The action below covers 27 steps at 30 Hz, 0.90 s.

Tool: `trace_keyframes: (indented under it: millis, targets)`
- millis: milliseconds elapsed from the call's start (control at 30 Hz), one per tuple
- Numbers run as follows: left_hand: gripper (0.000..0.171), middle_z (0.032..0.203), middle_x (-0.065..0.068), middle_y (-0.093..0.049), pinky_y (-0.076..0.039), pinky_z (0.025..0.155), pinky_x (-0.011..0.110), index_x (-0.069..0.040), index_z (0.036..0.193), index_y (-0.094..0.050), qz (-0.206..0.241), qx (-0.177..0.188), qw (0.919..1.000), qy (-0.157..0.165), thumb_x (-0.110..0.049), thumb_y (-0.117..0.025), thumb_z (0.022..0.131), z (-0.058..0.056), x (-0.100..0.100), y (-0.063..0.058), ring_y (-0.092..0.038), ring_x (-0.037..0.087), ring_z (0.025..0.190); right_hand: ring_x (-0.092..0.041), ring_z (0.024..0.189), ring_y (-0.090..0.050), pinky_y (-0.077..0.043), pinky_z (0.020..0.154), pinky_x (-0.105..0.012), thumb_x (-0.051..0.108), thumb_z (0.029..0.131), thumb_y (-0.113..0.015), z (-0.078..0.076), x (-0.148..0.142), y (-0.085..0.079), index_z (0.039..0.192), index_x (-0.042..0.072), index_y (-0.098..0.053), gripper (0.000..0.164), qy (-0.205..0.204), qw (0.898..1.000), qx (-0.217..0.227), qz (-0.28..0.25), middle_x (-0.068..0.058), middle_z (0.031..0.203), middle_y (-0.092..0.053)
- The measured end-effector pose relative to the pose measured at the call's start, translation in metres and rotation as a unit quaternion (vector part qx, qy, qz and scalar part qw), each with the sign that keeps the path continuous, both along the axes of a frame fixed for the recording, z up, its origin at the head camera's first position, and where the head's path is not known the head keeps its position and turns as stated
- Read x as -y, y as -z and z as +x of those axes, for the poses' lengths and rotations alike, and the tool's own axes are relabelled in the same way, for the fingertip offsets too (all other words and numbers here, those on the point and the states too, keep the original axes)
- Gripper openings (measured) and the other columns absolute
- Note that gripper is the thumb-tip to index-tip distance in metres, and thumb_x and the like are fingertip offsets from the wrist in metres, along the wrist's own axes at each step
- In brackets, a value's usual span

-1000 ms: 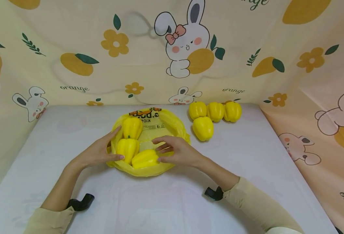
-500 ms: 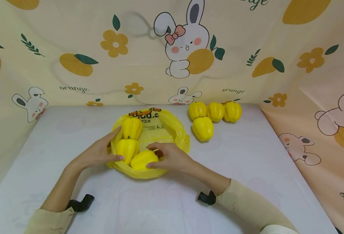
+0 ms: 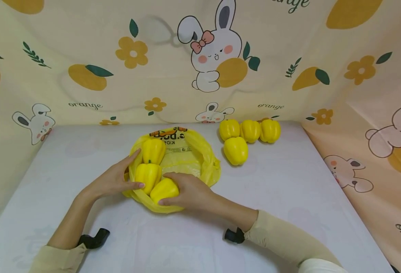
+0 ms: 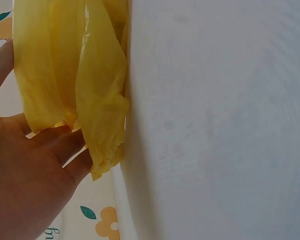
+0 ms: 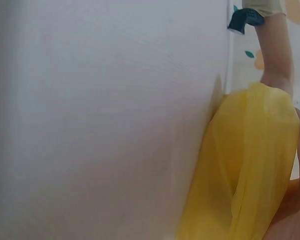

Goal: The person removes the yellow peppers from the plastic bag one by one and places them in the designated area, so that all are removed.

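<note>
A yellow plastic bag (image 3: 181, 167) lies on the table with its mouth wide and rim rolled outward. Inside at its left are two yellow bell peppers, a far one (image 3: 154, 151) and a nearer one (image 3: 148, 177). My right hand (image 3: 191, 191) grips a third bell pepper (image 3: 165, 190) at the near side of the bag, thumb in front and fingers behind. My left hand (image 3: 115, 178) holds the bag's left side, thumb over the rim beside the nearer pepper. In the left wrist view, fingers (image 4: 65, 145) of that hand go behind the bag's folds (image 4: 102, 100).
Right of the bag, several more yellow bell peppers (image 3: 250, 131) stand together at the back, one (image 3: 236, 151) in front of the others. A printed cloth (image 3: 173, 49) with rabbits hangs behind the white table (image 3: 282, 182).
My right hand has moved left and nearer, closed round the third bell pepper and shifted it toward the near-left rim, turning it. The left hand keeps its place on the bag.
</note>
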<state>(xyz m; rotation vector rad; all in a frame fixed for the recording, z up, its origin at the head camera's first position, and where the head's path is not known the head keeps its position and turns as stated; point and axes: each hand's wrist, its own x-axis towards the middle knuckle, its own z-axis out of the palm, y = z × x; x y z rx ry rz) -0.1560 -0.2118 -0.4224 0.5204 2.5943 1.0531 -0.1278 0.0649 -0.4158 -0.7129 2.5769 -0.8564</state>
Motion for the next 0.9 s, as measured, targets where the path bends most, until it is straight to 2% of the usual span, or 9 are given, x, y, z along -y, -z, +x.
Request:
trace_keyframes:
  millis: [133, 333, 467, 633, 900]
  targets:
    - [0.113, 0.162, 0.024, -0.015, -0.017, 0.115, 0.066, -0.012, 0.161, -0.010, -0.002, 0.003, 1.0000, -0.001, -0.046, -0.081, 0.080, 0.000, 0.000, 0.000, -0.017, 0.047, 0.147, -0.014, 0.129, -0.053, -0.043, 0.108, -0.037, 0.066, 0.076, -0.074, 0.000, 0.000, 0.000, 0.148, 0.021, -0.048, 0.088, 0.003, 1.000, 0.007, -0.003, 0.005, 0.142, -0.056]
    - [0.113, 0.162, 0.024, -0.015, -0.017, 0.116, 0.065, -0.012, 0.161, -0.010, -0.004, 0.001, 1.0000, 0.000, -0.046, -0.081, 0.080, 0.000, 0.000, -0.001, -0.017, 0.047, 0.147, -0.010, 0.115, -0.057, -0.049, 0.100, -0.033, 0.064, 0.071, -0.080, -0.006, -0.006, -0.003, 0.143, 0.019, -0.051, 0.090, 0.021, 0.999, 0.008, -0.028, 0.005, 0.133, -0.062]
    - [0.113, 0.162, 0.024, -0.015, -0.016, 0.116, 0.065, -0.012, 0.161, -0.010, -0.003, 0.004, 1.0000, -0.001, -0.047, -0.081, 0.080, 0.001, 0.001, -0.001, -0.016, 0.047, 0.147, -0.008, 0.118, -0.055, -0.047, 0.103, -0.032, 0.060, 0.071, -0.082, -0.011, -0.012, -0.006, 0.142, 0.019, -0.053, 0.087, 0.012, 0.999, 0.001, -0.046, 0.007, 0.136, -0.059]
    - [0.112, 0.163, 0.024, -0.013, -0.015, 0.116, 0.065, -0.012, 0.161, -0.009, -0.005, 0.000, 1.0000, 0.003, -0.047, -0.080, 0.081, 0.001, 0.002, 0.000, -0.014, 0.047, 0.147, -0.010, 0.122, -0.054, -0.045, 0.105, -0.033, 0.056, 0.072, -0.084, -0.015, -0.021, -0.012, 0.144, 0.023, -0.051, 0.085, 0.005, 0.999, -0.012, -0.043, 0.008, 0.139, -0.057]
    - [0.112, 0.162, 0.025, -0.013, -0.015, 0.116, 0.066, -0.014, 0.161, -0.009, -0.007, -0.001, 1.0000, 0.006, -0.047, -0.080, 0.081, 0.000, 0.003, -0.001, -0.015, 0.048, 0.147, -0.013, 0.110, -0.058, -0.051, 0.096, -0.033, 0.045, 0.073, -0.088, -0.026, -0.035, -0.025, 0.146, 0.020, -0.046, 0.088, 0.040, 0.998, -0.009, -0.038, 0.001, 0.136, -0.059]
